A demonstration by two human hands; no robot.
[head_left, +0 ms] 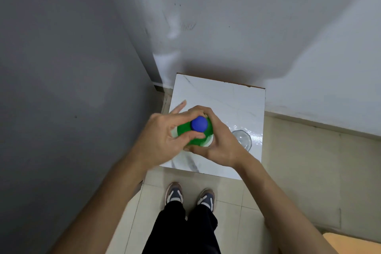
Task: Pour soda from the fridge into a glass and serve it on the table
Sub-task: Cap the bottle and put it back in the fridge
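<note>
A green soda bottle (185, 130) with a blue cap (199, 123) stands upright over the small white marble-top table (222, 97), seen from above. My right hand (218, 142) wraps around the bottle's shoulder from the right. My left hand (162, 136) is at the cap, thumb and fingers closed around it, one finger pointing away. An empty clear glass (243, 138) stands on the table just right of the bottle, partly hidden by my right hand.
The grey fridge side (72, 88) fills the left. A white wall (247, 27) rises behind the table. Tiled floor (309, 171) lies to the right, with my shoes (189, 196) below the table edge. A tan surface corner (354, 243) shows at bottom right.
</note>
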